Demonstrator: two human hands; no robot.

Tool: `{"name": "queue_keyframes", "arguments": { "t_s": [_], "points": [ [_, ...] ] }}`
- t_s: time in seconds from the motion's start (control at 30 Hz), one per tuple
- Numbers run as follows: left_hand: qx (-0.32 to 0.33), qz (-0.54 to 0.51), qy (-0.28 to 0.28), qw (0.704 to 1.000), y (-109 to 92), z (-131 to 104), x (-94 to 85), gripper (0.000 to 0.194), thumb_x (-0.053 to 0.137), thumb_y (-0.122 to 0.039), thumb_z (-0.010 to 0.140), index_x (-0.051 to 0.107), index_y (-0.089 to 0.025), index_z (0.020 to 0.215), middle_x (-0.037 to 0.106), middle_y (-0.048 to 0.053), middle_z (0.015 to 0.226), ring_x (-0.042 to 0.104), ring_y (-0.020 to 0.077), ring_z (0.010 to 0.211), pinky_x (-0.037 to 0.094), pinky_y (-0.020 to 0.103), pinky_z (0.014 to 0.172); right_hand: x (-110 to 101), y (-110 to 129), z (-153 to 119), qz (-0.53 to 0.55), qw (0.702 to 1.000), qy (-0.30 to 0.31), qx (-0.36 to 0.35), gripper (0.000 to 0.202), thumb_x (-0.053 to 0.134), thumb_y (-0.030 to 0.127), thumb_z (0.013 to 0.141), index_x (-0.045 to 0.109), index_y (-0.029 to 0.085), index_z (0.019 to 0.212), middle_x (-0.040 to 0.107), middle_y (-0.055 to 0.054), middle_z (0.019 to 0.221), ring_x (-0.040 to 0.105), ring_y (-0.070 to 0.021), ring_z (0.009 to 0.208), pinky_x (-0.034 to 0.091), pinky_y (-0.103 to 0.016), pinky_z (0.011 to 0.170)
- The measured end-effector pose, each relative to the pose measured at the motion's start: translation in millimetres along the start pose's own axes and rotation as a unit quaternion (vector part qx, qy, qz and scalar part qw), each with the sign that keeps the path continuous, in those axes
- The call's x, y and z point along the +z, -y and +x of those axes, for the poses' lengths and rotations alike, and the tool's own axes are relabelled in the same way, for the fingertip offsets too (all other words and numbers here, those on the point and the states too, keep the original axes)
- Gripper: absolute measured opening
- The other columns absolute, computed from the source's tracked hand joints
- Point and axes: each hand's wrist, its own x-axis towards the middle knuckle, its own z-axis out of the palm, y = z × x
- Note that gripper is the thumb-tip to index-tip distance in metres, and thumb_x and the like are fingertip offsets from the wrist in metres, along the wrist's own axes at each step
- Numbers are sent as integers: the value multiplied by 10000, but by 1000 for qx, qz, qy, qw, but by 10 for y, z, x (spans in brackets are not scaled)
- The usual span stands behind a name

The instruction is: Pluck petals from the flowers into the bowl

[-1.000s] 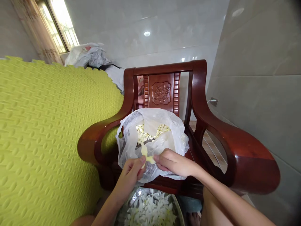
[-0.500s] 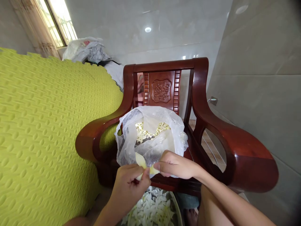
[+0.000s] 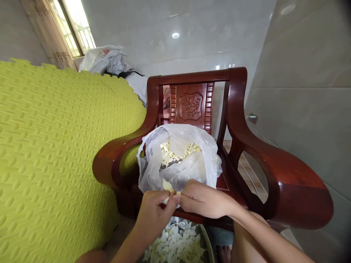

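My left hand (image 3: 157,208) pinches a pale yellow-white flower (image 3: 167,186), one petal pointing up past the thumb. Against it, my right hand (image 3: 204,200) has its fingers closed on the flower's other side, mostly covering that part. Both hands meet in front of an open white plastic bag (image 3: 211,164) on the chair seat. Small pale yellow pieces (image 3: 171,156) lie inside the bag. Below my hands stands a metal basin (image 3: 210,244) holding many white flowers (image 3: 178,241).
The dark red wooden chair (image 3: 296,182) has broad curved armrests on both sides. A yellow foam mat (image 3: 63,146) stands along the left. Crumpled plastic bags (image 3: 109,60) lie behind it near the window. A wall socket (image 3: 253,118) with a cable is at right.
My right hand has moved left, closer to my left hand, and less of the flower shows between them. The whole view has shifted slightly.
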Motion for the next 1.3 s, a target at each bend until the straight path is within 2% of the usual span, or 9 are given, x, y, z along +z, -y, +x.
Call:
{"name": "queue_keyframes", "arguments": {
  "t_s": [0.1, 0.27, 0.4, 0.53, 0.63, 0.8, 0.9, 1.07, 1.3],
  "points": [
    [-117, -192, 112, 968, 5, -6, 34, 457, 493, -411, 725, 216, -205, 426, 172, -55, 439, 183, 75, 435, 144, 257, 467, -10, 23, -25, 26, 998, 32, -47, 520, 300, 391, 992, 394, 174, 529, 342, 50, 458, 335, -68, 427, 281, -215, 475],
    [-302, -522, 273, 750, 75, -91, 88, 463, 569, -346, 655, 196, -207, 420, 162, -87, 353, 112, 49, 361, 98, 240, 419, -13, -36, -56, 128, 985, 75, -86, 601, 234, 484, 999, 496, 161, 564, 432, 29, 471, 400, -72, 423, 342, -201, 479],
    [-317, -612, 317, 651, 40, -194, 142, 488, 536, -381, 702, 184, -201, 417, 131, -75, 364, 140, 61, 361, 110, 224, 400, -54, -135, -58, 135, 984, 41, -106, 547, 296, 467, 991, 483, 163, 577, 433, 33, 492, 387, -69, 436, 333, -201, 483],
    [-304, -648, 338, 611, -1, -226, 196, 525, 514, -409, 753, 182, -191, 409, 126, -65, 356, 143, 66, 351, 119, 217, 394, -70, -216, -39, 45, 991, -10, -124, 436, 324, 330, 983, 473, 168, 607, 463, 23, 551, 411, -84, 498, 348, -216, 548],
    [-316, -624, 317, 641, -17, -199, 263, 537, 508, -450, 771, 191, -195, 421, 127, -72, 355, 121, 65, 357, 116, 216, 400, -64, -248, -48, -36, 993, -51, -96, 397, 337, 279, 974, 491, 167, 625, 454, 25, 563, 410, -96, 526, 351, -234, 588],
    [-253, -384, 95, 883, -48, -134, 328, 569, 503, -615, 778, 288, -205, 447, 197, -77, 412, 172, 72, 420, 140, 241, 450, -150, -296, -163, -14, 1000, -27, -5, 541, 283, 417, 1006, 512, 161, 588, 439, 26, 515, 425, -101, 502, 363, -242, 582],
    [-176, -221, 33, 959, -45, -104, 255, 566, 410, -624, 843, 301, -205, 479, 249, -55, 472, 242, 94, 482, 191, 253, 487, -222, -367, -230, 37, 999, -13, 35, 622, 228, 530, 994, 570, 149, 640, 470, 15, 534, 457, -113, 518, 384, -248, 586],
    [-48, -130, 87, 987, -46, -125, 142, 492, 331, -486, 933, 333, -196, 535, 275, -50, 493, 277, 101, 487, 219, 257, 503, -177, -521, -171, 142, 989, -24, 28, 716, 104, 640, 949, 510, 158, 607, 422, 29, 522, 408, -104, 503, 380, -258, 590],
    [55, -129, 195, 971, -164, -212, 203, 436, 382, -392, 938, 287, -193, 563, 238, -56, 519, 259, 87, 487, 209, 237, 487, -54, -433, -76, 324, 946, 13, 12, 505, 429, 652, 882, 445, 177, 711, 312, 87, 554, 261, -66, 468, 238, -213, 446]
  ]
}}
